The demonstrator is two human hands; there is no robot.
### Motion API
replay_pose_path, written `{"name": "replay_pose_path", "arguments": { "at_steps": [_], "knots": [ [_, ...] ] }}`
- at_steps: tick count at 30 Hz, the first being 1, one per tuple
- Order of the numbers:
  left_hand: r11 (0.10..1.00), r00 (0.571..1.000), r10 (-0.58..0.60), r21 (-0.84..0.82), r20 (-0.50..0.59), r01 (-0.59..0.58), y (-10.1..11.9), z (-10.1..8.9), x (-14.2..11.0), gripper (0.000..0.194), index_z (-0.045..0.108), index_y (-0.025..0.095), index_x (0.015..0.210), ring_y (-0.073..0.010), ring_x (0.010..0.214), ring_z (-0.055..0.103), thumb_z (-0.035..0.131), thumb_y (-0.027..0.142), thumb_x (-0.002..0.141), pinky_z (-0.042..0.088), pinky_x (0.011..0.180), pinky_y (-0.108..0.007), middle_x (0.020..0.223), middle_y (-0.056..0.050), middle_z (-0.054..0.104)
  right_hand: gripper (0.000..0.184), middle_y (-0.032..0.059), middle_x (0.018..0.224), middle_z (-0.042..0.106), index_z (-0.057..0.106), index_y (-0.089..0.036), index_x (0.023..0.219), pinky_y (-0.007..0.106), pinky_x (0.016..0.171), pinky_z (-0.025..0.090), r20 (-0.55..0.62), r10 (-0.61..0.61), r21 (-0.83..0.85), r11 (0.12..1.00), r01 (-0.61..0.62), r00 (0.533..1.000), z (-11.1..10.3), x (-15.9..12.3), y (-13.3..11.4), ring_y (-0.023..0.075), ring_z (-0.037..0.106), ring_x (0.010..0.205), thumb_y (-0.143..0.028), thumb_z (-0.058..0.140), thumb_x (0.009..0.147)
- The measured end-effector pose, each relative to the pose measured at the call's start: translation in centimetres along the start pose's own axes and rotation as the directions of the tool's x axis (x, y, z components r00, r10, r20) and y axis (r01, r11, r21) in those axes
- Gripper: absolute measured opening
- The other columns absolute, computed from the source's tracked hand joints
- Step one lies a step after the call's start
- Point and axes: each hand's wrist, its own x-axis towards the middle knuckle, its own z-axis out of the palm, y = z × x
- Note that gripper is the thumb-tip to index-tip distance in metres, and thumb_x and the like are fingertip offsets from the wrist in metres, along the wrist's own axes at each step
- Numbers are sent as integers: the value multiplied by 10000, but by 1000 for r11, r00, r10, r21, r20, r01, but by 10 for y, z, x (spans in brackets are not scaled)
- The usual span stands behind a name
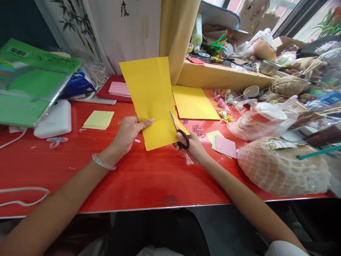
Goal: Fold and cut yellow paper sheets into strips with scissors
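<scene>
A tall sheet of yellow paper (151, 92) is held up over the red table, gripped at its left edge by my left hand (129, 131), thumb across the front. My right hand (194, 147) is closed around the black handles of a pair of scissors (183, 139). Their pointed blades angle up and left along the paper's lower right part, where a piece of yellow paper sticks out to the right beside them. Whether that piece is still joined to the sheet I cannot tell. Behind lies a stack of yellow paper (195, 102).
The red table (149, 185) carries yellow sticky notes (99, 119) and a white power bank (54, 119) on the left. Pink notes (226, 146), a net-wrapped bundle (282, 167) and a plastic bag (263, 119) lie on the right. Craft clutter fills the ledge (226, 74) behind.
</scene>
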Motion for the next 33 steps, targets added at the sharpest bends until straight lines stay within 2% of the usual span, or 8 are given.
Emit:
{"name": "replay_pose_path", "arguments": {
  "at_steps": [4, 9, 14, 24, 26, 30, 33],
  "knots": [
    [999, 999, -45, 13, 13, 44, 0, 1, -1, 405, 722, 131, 953, -280, 968, 659, 788, 363, 627, 525, 887, -404, 1002, -113, 718, 433, -23, 526, 479, 500, -182, 679, 227, 354, 228, -40, 26, 29, 999, -25, 999, 0, 1, -2, 78, 421, 437, -576, 679, 698],
    [998, 997, -60, 15, 39, 60, -2, 2, -1, 385, 728, 134, 927, -276, 939, 669, 783, 377, 633, 526, 885, -409, 998, -119, 718, 443, -30, 549, 417, 481, -189, 655, 226, 339, 221, -62, 28, 37, 999, -26, 998, -1, 2, -1, 87, 460, 460, -575, 695, 679],
    [998, 996, -68, 2, 52, 68, -3, 2, -1, 376, 722, 129, 943, -271, 936, 670, 776, 355, 648, 536, 866, -395, 1004, -120, 717, 418, -29, 540, 418, 497, -186, 664, 232, 342, 214, -48, 32, 27, 999, -31, 998, -1, 2, 1, 80, 445, 452, -558, 680, 707],
    [997, 995, -79, -11, 63, 80, -4, 1, -1, 372, 721, 133, 950, -265, 927, 673, 776, 349, 652, 538, 862, -389, 1016, -118, 715, 426, -31, 574, 417, 495, -186, 672, 217, 331, 231, -112, 65, 73, 996, -57, 992, 1, 2, 0, 89, 481, 475, -538, 734, 646],
    [997, 995, -79, -6, 66, 79, -4, 1, -1, 365, 721, 134, 948, -259, 919, 675, 773, 348, 656, 541, 854, -381, 1008, -115, 717, 420, -29, 582, 422, 505, -186, 680, 222, 324, 236, -113, 59, 78, 996, -50, 992, 1, 2, 0, 84, 459, 457, -536, 735, 647],
    [994, 992, -105, 45, 68, 102, -5, 1, -1, 370, 718, 131, 944, -248, 896, 680, 772, 355, 655, 551, 816, -363, 985, -109, 723, 381, -60, 551, 353, 498, -196, 682, 225, 338, 250, -118, 51, 71, 997, -43, 992, 0, 3, 1, 54, 327, 410, -519, 702, 696],
    [990, 989, -130, 66, 77, 125, -5, 2, -2, 390, 714, 128, 956, -243, 889, 681, 775, 363, 650, 550, 807, -354, 989, -105, 723, 371, -63, 550, 357, 499, -201, 695, 220, 347, 255, -115, 42, 62, 997, -35, 992, 0, 3, 1, 59, 318, 425, -523, 682, 712]
  ]
}}
